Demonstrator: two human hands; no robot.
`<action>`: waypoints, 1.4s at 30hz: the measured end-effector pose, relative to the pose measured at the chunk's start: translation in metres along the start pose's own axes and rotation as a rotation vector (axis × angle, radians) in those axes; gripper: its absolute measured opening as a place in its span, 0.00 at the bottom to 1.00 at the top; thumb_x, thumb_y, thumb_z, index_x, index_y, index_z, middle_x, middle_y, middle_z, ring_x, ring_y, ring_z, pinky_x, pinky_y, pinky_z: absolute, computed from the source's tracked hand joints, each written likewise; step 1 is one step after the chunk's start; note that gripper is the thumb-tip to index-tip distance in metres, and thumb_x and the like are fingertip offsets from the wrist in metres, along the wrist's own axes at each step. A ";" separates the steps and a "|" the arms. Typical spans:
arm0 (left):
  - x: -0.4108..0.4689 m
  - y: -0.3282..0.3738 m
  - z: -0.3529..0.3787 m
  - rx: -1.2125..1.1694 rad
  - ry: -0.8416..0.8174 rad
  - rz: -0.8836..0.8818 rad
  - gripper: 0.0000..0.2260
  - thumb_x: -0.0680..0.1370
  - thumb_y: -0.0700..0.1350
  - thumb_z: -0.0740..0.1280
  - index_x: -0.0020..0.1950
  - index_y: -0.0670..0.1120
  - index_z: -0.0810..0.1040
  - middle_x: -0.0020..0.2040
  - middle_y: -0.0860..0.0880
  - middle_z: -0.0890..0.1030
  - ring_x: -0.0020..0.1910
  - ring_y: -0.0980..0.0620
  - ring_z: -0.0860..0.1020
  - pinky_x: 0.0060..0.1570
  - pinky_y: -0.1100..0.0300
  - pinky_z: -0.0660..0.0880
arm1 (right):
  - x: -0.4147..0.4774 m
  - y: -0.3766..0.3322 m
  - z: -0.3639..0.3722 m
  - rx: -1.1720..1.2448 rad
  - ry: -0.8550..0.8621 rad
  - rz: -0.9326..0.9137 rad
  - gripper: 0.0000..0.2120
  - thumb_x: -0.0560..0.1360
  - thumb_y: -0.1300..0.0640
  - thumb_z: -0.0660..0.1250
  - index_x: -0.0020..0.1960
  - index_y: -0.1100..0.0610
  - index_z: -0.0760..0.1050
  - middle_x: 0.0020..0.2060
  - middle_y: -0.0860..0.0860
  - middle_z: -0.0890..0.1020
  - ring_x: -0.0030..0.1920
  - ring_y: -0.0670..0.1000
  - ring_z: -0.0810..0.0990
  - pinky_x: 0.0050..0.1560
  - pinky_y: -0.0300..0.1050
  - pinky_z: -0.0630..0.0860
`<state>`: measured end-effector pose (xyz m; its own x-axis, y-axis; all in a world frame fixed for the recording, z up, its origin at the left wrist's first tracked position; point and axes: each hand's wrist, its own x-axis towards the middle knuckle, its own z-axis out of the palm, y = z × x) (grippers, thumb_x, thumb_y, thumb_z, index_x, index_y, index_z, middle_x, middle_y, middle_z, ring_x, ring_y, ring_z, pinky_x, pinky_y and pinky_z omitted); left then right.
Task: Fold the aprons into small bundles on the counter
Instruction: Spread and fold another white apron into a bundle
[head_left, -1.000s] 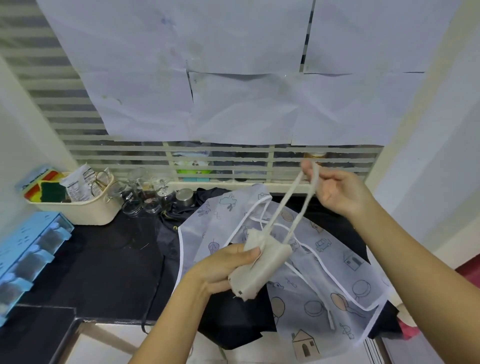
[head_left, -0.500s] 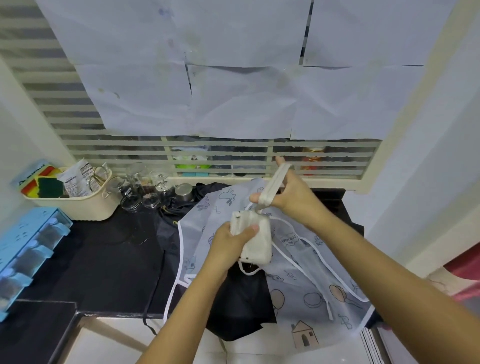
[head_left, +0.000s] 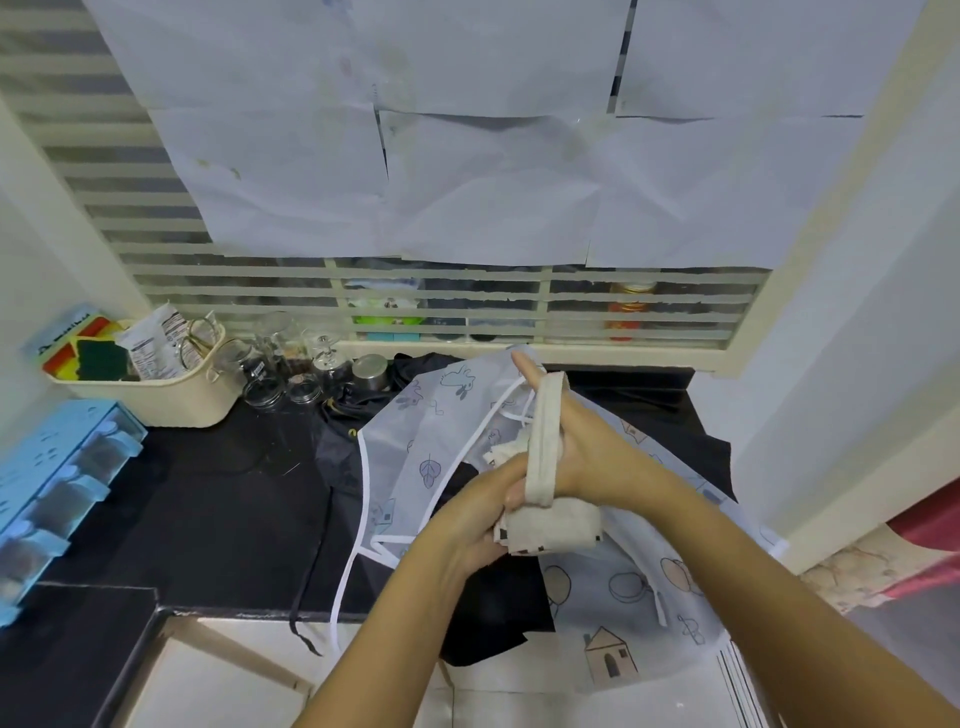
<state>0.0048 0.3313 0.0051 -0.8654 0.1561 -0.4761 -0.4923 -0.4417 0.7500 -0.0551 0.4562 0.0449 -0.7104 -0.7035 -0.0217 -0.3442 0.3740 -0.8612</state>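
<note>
hands have closed up: the right hand, which a second ago held the strap stretched out well to the right, now sits just above the left hand, nearly touching it. both hover over the dark surface at its front edge.

under them a pale printed apron lies spread and unfolded on the surface, its lower part hanging over the edge. a black apron lies crumpled beneath it, also unfolded.

the beige bundle is held in the air between the hands, not yet set down. the left hand's fingers are curled round its left end. the bundle has turned from slanting to roughly level.

the strap, taut and long before, is now a short doubled loop that rises from the bundle and hooks over the right hand. that hand's fingers look mostly straight, pointing away; whether any of them pinch the strap i cannot tell.

my reading: the slack is being wound round the bundle to bind it, so this first apron looks nearly done and two remain.
</note>
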 end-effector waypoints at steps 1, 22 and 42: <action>0.001 0.001 0.001 0.011 0.048 0.013 0.09 0.72 0.51 0.73 0.47 0.47 0.86 0.46 0.44 0.85 0.46 0.48 0.83 0.51 0.51 0.77 | 0.001 -0.003 -0.005 0.038 -0.007 -0.008 0.60 0.60 0.53 0.81 0.76 0.42 0.41 0.71 0.35 0.59 0.69 0.27 0.54 0.62 0.22 0.58; -0.003 0.086 0.039 -0.530 0.488 0.621 0.06 0.79 0.45 0.66 0.49 0.44 0.79 0.42 0.49 0.85 0.40 0.55 0.83 0.38 0.63 0.79 | 0.020 -0.025 0.023 1.185 0.800 0.191 0.11 0.80 0.55 0.61 0.48 0.60 0.78 0.41 0.58 0.84 0.41 0.52 0.84 0.45 0.44 0.79; -0.060 0.177 -0.015 -0.549 -0.075 0.330 0.13 0.73 0.43 0.68 0.55 0.38 0.80 0.52 0.38 0.83 0.46 0.43 0.84 0.50 0.48 0.79 | 0.063 -0.133 -0.064 1.004 0.212 -0.435 0.19 0.49 0.52 0.84 0.34 0.59 0.82 0.27 0.52 0.77 0.23 0.46 0.71 0.37 0.40 0.78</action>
<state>-0.0295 0.2300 0.1595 -0.9771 -0.0132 -0.2122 -0.0964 -0.8619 0.4978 -0.0937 0.4011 0.1904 -0.7737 -0.5021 0.3863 -0.0046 -0.6053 -0.7960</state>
